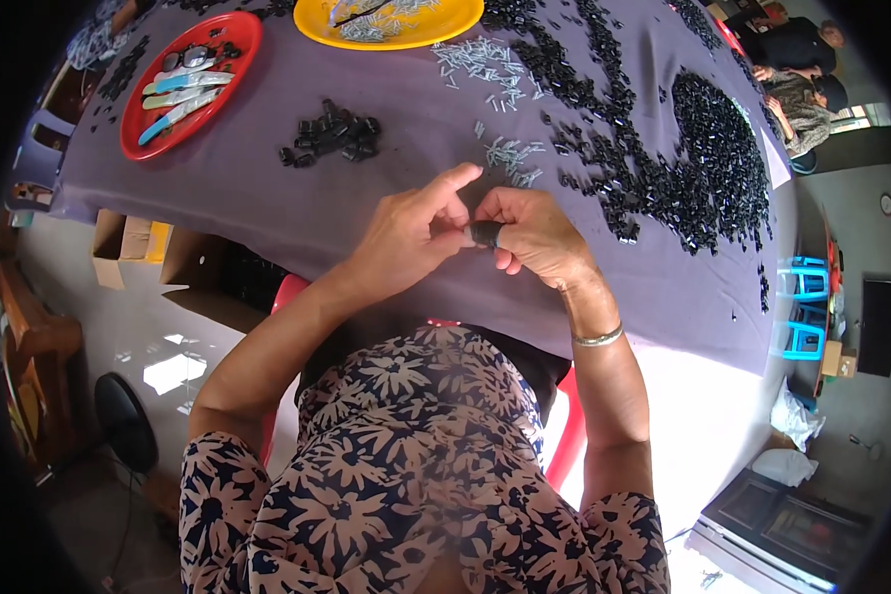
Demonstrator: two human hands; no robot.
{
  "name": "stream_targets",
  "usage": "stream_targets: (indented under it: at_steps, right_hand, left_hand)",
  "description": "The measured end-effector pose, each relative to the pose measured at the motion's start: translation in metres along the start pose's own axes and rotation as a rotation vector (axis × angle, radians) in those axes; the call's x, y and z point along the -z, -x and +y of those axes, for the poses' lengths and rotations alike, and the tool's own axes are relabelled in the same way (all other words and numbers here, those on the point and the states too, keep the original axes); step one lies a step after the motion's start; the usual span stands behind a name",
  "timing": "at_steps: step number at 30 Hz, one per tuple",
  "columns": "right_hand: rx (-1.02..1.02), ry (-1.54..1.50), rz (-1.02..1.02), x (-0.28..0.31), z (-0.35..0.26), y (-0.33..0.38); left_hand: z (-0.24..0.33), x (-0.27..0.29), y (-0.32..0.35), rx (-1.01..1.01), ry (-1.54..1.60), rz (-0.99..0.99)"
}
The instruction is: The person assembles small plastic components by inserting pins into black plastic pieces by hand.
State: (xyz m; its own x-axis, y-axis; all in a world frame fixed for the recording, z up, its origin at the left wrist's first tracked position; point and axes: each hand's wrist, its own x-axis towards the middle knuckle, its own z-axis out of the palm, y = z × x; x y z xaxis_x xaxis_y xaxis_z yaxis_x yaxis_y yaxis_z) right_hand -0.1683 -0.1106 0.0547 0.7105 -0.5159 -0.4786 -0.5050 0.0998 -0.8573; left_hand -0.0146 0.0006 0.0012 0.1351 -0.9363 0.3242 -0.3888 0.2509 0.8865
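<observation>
My left hand (411,233) and my right hand (542,236) meet above the near part of the cloth-covered table. Between their fingertips is a small black piece (485,234), partly hidden by the right thumb and fingers. On the left hand the index finger points up and away, while the lower fingertips press against the black piece. The right fingers curl closed around its other side. Just beyond the hands lies a small group of thin silver pins (513,155). A small pile of black pieces (332,135) sits to the left.
A red tray (132,134) at the far left holds blue- and green-handled tools. A yellow tray (312,35) at the back has more pins. Black pieces (708,148) spread thickly over the right side. Other people (797,94) are at the far right. Cardboard boxes (183,262) stand below the left edge.
</observation>
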Motion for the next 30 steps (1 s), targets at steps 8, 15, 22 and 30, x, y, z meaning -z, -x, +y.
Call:
stream_targets:
  at_steps: [8,15,22,30]
  right_hand:
    - [-0.01,0.085,-0.08,0.007,-0.007,-0.003]
    - [-0.016,0.129,-0.092,0.007,-0.007,-0.009]
    - [-0.01,0.184,-0.074,0.008,-0.003,-0.019]
    - [-0.014,0.171,-0.064,0.006,0.0,-0.015]
  left_hand:
    - [-0.007,0.002,-0.005,-0.116,-0.097,-0.055]
    - [-0.008,0.006,-0.006,-0.112,-0.134,-0.116]
    - [-0.001,0.006,-0.012,-0.07,-0.124,-0.136]
    - [-0.002,0.003,-0.008,-0.039,-0.091,-0.112]
